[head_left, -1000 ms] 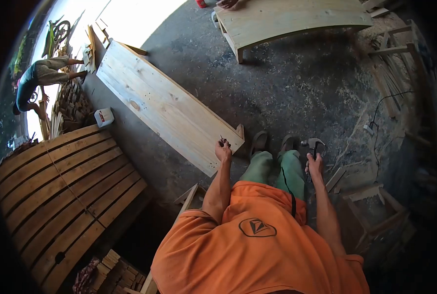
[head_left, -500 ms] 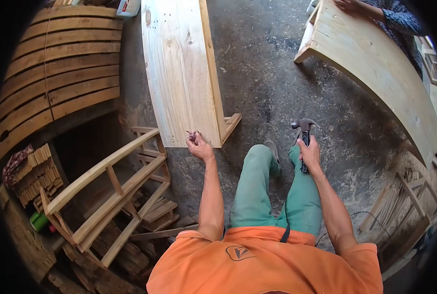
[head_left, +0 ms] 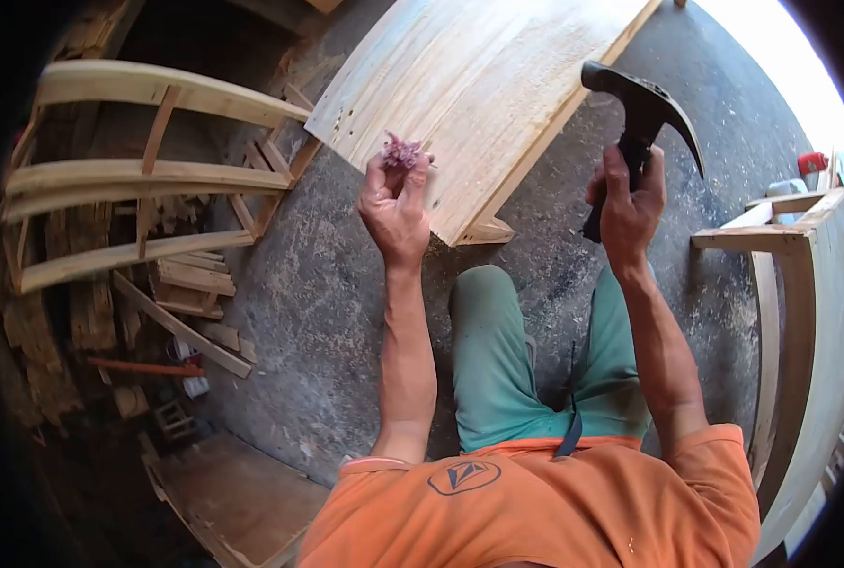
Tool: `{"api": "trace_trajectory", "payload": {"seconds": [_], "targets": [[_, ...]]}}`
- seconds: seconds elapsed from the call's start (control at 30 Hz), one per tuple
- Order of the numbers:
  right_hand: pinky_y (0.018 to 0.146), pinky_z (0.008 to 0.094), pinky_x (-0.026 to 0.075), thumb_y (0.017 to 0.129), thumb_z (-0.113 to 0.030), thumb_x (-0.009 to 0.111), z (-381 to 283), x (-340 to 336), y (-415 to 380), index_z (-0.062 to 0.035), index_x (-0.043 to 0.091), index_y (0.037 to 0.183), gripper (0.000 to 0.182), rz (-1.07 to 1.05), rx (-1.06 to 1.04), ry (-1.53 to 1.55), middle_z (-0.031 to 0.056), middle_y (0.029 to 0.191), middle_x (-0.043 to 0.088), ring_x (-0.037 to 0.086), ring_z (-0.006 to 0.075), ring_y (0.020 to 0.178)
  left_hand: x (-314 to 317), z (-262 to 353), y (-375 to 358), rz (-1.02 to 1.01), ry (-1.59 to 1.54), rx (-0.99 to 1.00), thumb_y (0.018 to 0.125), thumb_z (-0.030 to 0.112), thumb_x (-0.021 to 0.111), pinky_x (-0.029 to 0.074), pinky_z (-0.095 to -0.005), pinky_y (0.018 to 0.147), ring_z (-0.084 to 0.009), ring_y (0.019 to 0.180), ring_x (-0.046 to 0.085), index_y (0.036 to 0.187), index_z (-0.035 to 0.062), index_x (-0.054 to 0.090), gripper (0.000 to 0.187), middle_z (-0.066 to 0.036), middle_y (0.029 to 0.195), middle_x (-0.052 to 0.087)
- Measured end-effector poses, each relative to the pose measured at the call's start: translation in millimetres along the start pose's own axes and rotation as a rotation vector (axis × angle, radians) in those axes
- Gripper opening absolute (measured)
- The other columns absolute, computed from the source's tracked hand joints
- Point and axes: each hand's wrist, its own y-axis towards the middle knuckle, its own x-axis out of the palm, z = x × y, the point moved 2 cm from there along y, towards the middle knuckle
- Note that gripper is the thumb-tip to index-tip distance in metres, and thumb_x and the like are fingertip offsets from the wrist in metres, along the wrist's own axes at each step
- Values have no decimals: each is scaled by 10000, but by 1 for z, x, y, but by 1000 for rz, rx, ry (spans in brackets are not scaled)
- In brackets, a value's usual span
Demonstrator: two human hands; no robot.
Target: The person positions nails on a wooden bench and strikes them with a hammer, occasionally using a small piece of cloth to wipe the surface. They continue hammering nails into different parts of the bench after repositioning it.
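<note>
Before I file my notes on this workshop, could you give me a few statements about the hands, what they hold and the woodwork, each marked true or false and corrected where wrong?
1. The left hand pinches a pinkish bundle. True.
2. The right hand holds a hammer. True.
3. In the picture, the hammer's head is below the right hand. False: it is above.
4. In the picture, the frame stands left of the panel. True.
5. The frame is a solid sheet. False: it is open, with gaps between its rails.
6. The person wears a blue top. False: the shirt is orange.
</note>
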Motion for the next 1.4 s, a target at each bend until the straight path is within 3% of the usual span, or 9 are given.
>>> {"api": "trace_trajectory", "payload": {"seconds": [0.33, 0.5, 0.67, 0.87, 0.97, 1.03, 1.13, 1.27, 1.4], "targets": [[555, 389, 472, 966, -295, 616, -13, 62, 29, -23, 551, 1016, 284, -357, -176, -432, 144, 661, 618, 615, 203, 571, -27, 15, -37, -115, -145, -44, 888, 76, 736, 532, -277, 869, -122, 937, 673, 1151, 9, 617, 296, -64, 1023, 722], [586, 431, 489, 961, -286, 601, -14, 56, 27, -21, 536, 1037, 283, -428, 77, -283, 178, 673, 621, 630, 318, 590, -26, 8, -47, -110, -177, -42, 878, 73, 742, 532, -277, 869, -108, 933, 665, 1119, 28, 644, 264, -54, 1005, 727], [673, 536, 509, 959, -347, 594, 13, 50, 33, -73, 474, 1154, 356, -418, -320, -592, 261, 793, 676, 667, 473, 767, -27, 11, -46, -155, -189, -52, 858, 90, 765, 530, -244, 831, -76, 906, 658, 1118, 39, 668, 282, -23, 978, 735], [644, 542, 502, 953, -380, 606, 19, 53, 29, -73, 451, 1149, 396, -374, -419, -643, 266, 783, 674, 667, 469, 762, -19, -3, -55, 22, -162, 106, 909, 66, 709, 539, -256, 826, -101, 895, 668, 1086, 33, 652, 188, -37, 965, 727], [643, 439, 516, 903, -439, 700, 15, 47, 28, -59, 456, 1119, 500, -394, -344, -564, 191, 741, 660, 673, 355, 679, -22, -31, -77, 650, -441, -67, 960, 61, 591, 585, -343, 807, -217, 913, 686, 1071, 48, 530, 127, -73, 990, 634], [660, 384, 524, 788, -499, 811, 10, 43, 26, -26, 443, 1134, 692, -544, -320, -434, 124, 754, 630, 644, 263, 686, -11, -46, -91, 697, -460, -166, 965, 65, 582, 584, -348, 812, -220, 894, 686, 1080, 43, 525, 130, -74, 1012, 623], [696, 413, 543, 690, -535, 870, 8, 41, 20, 3, 399, 1163, 856, -582, -328, -446, 181, 869, 631, 659, 281, 779, 10, -65, -92, 724, -470, -316, 983, 89, 545, 568, -356, 839, -242, 911, 671, 1103, 38, 521, 132, -76, 1055, 613], [688, 337, 517, 690, -533, 875, 13, 42, 17, -10, 430, 1164, 834, -542, -332, -401, 94, 824, 570, 603, 205, 755, 21, -99, -74, 717, -780, -370, 1008, 215, 496, 532, -350, 889, -256, 1035, 620, 1226, 22, 506, 291, -104, 1141, 606], [759, 409, 545, 682, -550, 865, 12, 45, 17, 1, 381, 1254, 930, -569, -291, -440, 207, 923, 640, 673, 313, 857, 26, -113, -53, 674, -744, -330, 969, 179, 529, 507, -355, 772, -205, 888, 592, 1082, 9, 510, 205, -115, 1007, 568]]}}
